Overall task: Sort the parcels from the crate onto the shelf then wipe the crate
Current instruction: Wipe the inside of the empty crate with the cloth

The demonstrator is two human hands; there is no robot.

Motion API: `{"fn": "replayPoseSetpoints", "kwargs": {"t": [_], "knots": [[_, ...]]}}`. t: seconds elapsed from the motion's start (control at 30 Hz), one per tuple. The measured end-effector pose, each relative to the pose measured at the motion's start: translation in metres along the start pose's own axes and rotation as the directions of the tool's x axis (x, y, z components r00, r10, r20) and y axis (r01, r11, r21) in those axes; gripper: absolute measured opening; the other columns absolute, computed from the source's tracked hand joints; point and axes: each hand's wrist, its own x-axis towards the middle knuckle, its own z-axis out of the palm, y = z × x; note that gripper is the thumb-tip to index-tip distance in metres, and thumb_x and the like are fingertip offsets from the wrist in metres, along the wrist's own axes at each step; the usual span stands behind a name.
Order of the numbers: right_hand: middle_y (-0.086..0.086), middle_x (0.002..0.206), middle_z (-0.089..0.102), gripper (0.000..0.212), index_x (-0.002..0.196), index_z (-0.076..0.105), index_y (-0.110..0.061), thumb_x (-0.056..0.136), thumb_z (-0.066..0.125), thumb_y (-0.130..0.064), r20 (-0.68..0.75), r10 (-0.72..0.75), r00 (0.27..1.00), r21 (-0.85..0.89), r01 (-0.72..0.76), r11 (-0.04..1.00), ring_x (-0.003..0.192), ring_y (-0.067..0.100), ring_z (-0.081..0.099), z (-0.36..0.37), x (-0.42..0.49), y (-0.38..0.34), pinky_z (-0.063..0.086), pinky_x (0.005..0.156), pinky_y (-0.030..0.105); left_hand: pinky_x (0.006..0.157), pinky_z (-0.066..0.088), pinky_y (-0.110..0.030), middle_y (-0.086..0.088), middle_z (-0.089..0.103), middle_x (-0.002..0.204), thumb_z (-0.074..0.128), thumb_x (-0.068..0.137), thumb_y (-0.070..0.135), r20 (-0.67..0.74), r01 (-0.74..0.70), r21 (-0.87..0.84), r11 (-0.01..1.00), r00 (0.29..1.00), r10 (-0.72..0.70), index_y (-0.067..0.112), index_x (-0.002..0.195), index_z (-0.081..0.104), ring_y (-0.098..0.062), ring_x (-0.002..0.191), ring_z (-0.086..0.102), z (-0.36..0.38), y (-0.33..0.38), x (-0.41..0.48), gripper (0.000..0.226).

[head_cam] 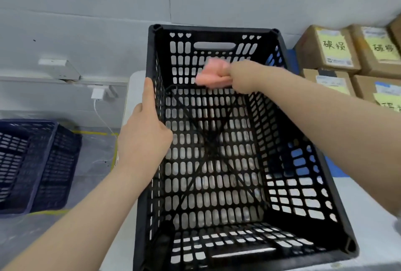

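Clearly the wiping step is in hand, for in the head view the black slotted plastic crate (217,151) stands on a pale table (134,88) with nothing left inside it, its perforated floor bare from wall to wall. Reaching deep over the crate, the right hand (240,78) is closed in a fist around a bunched pink cloth (213,74), which is pressed against the inside of the far wall, just under the handle slot; the cloth shows some blur, so I judge that it is being rubbed across the slots. At the near left, the left hand (145,131) grips the crate's left rim, thumb lying along the top edge and the fingers hidden on the outer side, steadying the crate. Beyond the crate's right side sit cardboard parcels (329,49) with yellow handwritten labels, stacked in rows; whether they rest on a shelf cannot be told. On the floor to the left stands a dark blue crate (36,162), and a white charger (96,93) hangs from a wall socket. Sorting looks finished, judged by the bare crate. Next, the cloth likely needs carrying down the far wall, across the floor and side walls, with the left hand holding firm so the crate does not slide.
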Motion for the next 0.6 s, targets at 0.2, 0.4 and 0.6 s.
{"fn": "replayPoseSetpoints", "kwargs": {"t": [0.2,0.4,0.6], "knots": [[0.013,0.16,0.0,0.066,0.153,0.005,-0.019,0.097,0.04,-0.013,0.104,0.095,0.99,-0.092,-0.085,0.992,0.146,0.032,0.002,0.1,0.04,0.004,0.002,0.118,0.044,0.054,0.045,-0.038,-0.006,0.053,0.082,0.043,0.084,0.003,-0.027,-0.025,0.011,1.0,0.999,0.026,0.039,0.15,-0.005,-0.026,0.065,0.055,0.003,-0.003,0.002,0.09],[0.013,0.159,0.003,0.075,0.153,0.004,-0.021,0.094,0.048,-0.008,0.204,0.126,0.971,0.072,-0.143,0.987,0.138,0.033,0.028,0.113,0.008,-0.003,0.029,0.11,0.041,0.057,0.045,-0.039,-0.01,0.054,0.085,0.042,0.084,0.003,0.005,0.003,0.0,1.0,1.0,-0.003,0.04,0.15,-0.006,-0.028,0.067,0.055,0.001,-0.002,0.0,0.09],[0.01,0.139,0.043,0.045,0.139,0.041,-0.02,0.096,0.048,-0.031,0.418,0.082,0.905,-0.034,-0.075,0.997,0.126,0.031,0.044,0.152,-0.063,-0.03,0.039,0.105,0.041,0.068,0.051,-0.047,-0.011,0.055,0.093,0.042,0.084,0.003,0.026,-0.002,-0.003,1.0,1.0,0.002,0.039,0.151,-0.007,-0.032,0.076,0.057,-0.003,0.003,-0.003,0.091]]}}
